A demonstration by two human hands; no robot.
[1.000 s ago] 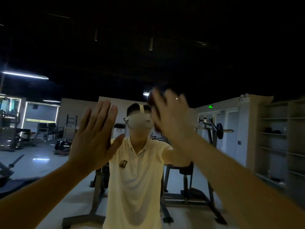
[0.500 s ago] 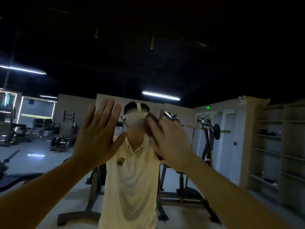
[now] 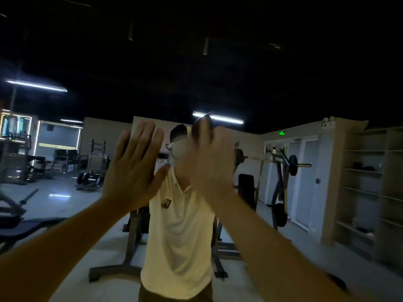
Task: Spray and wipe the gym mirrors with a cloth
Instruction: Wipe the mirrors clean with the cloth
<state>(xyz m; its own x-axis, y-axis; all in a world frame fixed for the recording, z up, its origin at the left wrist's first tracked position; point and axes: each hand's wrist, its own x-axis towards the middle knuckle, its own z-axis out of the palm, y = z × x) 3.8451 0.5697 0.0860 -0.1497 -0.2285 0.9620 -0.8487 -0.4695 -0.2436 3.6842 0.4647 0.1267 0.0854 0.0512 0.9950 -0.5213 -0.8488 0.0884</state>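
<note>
The gym mirror (image 3: 283, 79) fills the whole view straight ahead of me. My left hand (image 3: 135, 168) lies flat against the glass, fingers straight and pointing up. Just to its right, my right hand (image 3: 209, 164) is blurred by motion and presses a dark cloth (image 3: 201, 127) onto the mirror with its fingers held up. Only the cloth's top edge shows above the fingertips. No spray bottle is in view.
The glass reflects a person in a cream polo shirt (image 3: 181, 236) directly in front of me. Behind that sit a barbell rack with a bench (image 3: 281, 171), open shelves (image 3: 370, 182) at the right, and more gym machines (image 3: 91, 171) at the left.
My right hand swept the cloth down the glass and has now come back up, slightly to the left. My left hand stayed flat in place.
</note>
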